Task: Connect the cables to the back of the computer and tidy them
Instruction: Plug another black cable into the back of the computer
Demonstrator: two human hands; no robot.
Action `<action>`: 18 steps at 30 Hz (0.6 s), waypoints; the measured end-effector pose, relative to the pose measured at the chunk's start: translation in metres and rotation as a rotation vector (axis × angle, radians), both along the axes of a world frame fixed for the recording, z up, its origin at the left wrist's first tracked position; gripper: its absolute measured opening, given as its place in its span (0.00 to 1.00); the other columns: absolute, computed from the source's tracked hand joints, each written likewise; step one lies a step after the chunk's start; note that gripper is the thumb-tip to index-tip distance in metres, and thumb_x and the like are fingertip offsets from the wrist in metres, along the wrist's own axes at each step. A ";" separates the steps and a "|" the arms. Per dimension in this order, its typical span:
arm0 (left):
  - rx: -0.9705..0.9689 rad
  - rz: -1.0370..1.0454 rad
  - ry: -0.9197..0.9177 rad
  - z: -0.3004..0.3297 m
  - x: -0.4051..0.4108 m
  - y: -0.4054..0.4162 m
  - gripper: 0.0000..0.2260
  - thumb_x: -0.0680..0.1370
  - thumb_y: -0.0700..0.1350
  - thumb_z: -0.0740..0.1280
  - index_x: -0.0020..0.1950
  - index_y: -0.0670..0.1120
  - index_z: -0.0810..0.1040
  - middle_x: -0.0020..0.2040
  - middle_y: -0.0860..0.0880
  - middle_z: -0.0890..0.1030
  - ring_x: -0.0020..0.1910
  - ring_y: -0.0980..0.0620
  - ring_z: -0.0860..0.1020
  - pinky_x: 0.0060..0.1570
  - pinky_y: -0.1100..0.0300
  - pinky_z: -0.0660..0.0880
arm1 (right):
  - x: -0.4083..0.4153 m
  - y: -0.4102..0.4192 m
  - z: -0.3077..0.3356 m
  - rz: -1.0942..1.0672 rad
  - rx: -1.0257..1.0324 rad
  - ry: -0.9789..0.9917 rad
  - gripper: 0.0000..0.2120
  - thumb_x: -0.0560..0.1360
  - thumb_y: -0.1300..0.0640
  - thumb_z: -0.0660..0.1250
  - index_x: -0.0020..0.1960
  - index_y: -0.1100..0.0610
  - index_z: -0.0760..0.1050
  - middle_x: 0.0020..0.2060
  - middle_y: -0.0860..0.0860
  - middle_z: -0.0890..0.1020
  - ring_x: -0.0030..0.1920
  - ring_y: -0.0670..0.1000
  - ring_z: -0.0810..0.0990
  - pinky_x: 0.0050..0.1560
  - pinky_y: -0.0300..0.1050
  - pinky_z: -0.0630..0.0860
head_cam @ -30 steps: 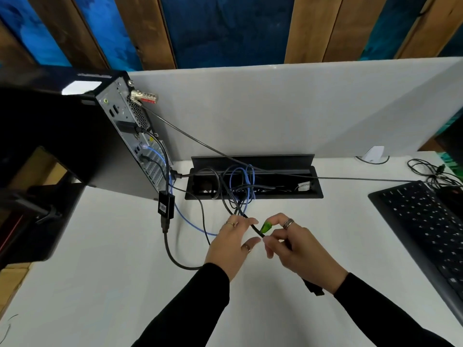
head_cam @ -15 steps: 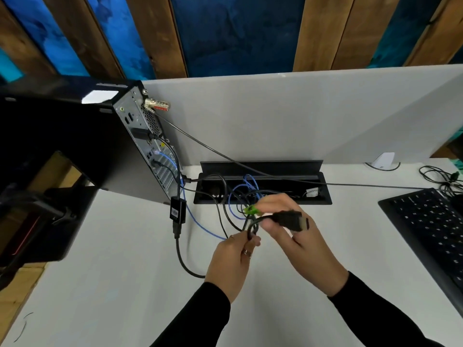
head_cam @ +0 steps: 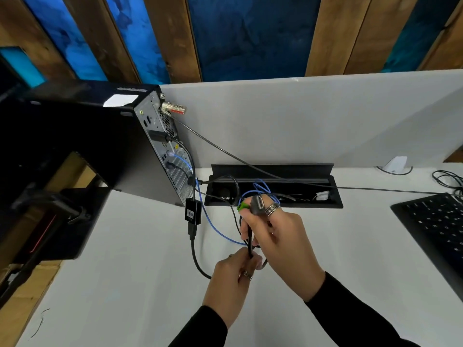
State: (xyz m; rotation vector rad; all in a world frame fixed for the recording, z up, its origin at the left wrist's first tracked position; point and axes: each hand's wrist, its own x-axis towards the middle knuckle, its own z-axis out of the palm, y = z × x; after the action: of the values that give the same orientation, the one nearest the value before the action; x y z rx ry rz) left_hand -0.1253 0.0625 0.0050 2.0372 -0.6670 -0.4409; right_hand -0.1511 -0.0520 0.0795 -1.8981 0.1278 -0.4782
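Nearest the viewer, above the middle of a white surface (head_cam: 125, 284), the left hand (head_cam: 233, 279) pinches a black cable (head_cam: 250, 242) low down. Just beyond, the right hand (head_cam: 278, 236) grips the same cable below its metal-tipped plug (head_cam: 258, 204), beside a green tie (head_cam: 242, 206). The cable looks light and limp, so it is probably best held by the rigid plug body. Farther back, at the surface's far edge, an open cable tray (head_cam: 273, 171) holds blue and black leads. At the far left corner stands a black computer tower (head_cam: 140, 156), its rear ports facing right, with several cables plugged in.
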 end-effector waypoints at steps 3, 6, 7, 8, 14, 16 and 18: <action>0.003 -0.009 0.011 0.002 0.002 0.002 0.14 0.74 0.31 0.59 0.43 0.49 0.77 0.38 0.70 0.78 0.42 0.64 0.76 0.42 0.75 0.68 | 0.003 0.003 -0.001 -0.024 -0.088 -0.013 0.09 0.77 0.57 0.62 0.44 0.43 0.70 0.29 0.45 0.77 0.31 0.43 0.77 0.35 0.33 0.74; 0.002 -0.014 0.028 0.004 0.002 0.002 0.17 0.75 0.32 0.59 0.41 0.56 0.73 0.36 0.72 0.77 0.41 0.66 0.77 0.42 0.75 0.69 | 0.005 0.005 0.000 -0.036 -0.135 -0.019 0.11 0.77 0.57 0.62 0.42 0.42 0.68 0.28 0.44 0.75 0.31 0.45 0.77 0.34 0.36 0.75; 0.000 -0.013 0.033 0.005 0.002 0.002 0.18 0.76 0.33 0.59 0.40 0.58 0.72 0.36 0.72 0.77 0.42 0.65 0.77 0.43 0.74 0.69 | 0.005 0.005 0.000 -0.036 -0.136 -0.015 0.12 0.77 0.59 0.62 0.42 0.43 0.68 0.28 0.44 0.75 0.31 0.45 0.76 0.34 0.35 0.75; -0.003 -0.012 0.037 0.005 0.002 0.003 0.18 0.76 0.34 0.59 0.41 0.59 0.72 0.37 0.73 0.77 0.44 0.64 0.77 0.44 0.74 0.70 | 0.006 0.005 0.000 -0.034 -0.135 -0.008 0.12 0.77 0.60 0.62 0.41 0.44 0.68 0.28 0.45 0.75 0.30 0.45 0.76 0.34 0.34 0.74; -0.002 -0.016 0.042 0.005 0.003 0.004 0.15 0.77 0.36 0.60 0.40 0.58 0.72 0.37 0.73 0.77 0.41 0.66 0.77 0.42 0.75 0.68 | 0.008 0.007 0.002 -0.033 -0.123 0.010 0.15 0.78 0.58 0.62 0.39 0.40 0.66 0.28 0.46 0.75 0.30 0.45 0.76 0.35 0.36 0.74; -0.004 -0.019 0.045 0.005 0.002 0.003 0.16 0.77 0.36 0.59 0.40 0.57 0.72 0.35 0.73 0.77 0.39 0.67 0.76 0.40 0.75 0.67 | 0.008 0.006 0.000 -0.038 -0.135 0.010 0.11 0.78 0.58 0.62 0.41 0.43 0.68 0.29 0.46 0.76 0.30 0.44 0.76 0.35 0.38 0.76; 0.002 -0.023 0.056 0.002 0.003 0.004 0.16 0.76 0.35 0.59 0.41 0.56 0.73 0.36 0.72 0.77 0.39 0.67 0.77 0.41 0.75 0.67 | 0.009 0.006 -0.001 -0.040 -0.159 0.002 0.09 0.78 0.57 0.62 0.42 0.45 0.68 0.28 0.45 0.75 0.30 0.44 0.76 0.35 0.37 0.76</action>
State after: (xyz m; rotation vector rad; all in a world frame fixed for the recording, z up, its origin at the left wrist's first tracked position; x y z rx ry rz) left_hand -0.1226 0.0664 0.0067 2.0134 -0.6571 -0.5101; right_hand -0.1416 -0.0463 0.0788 -2.0551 0.1324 -0.5263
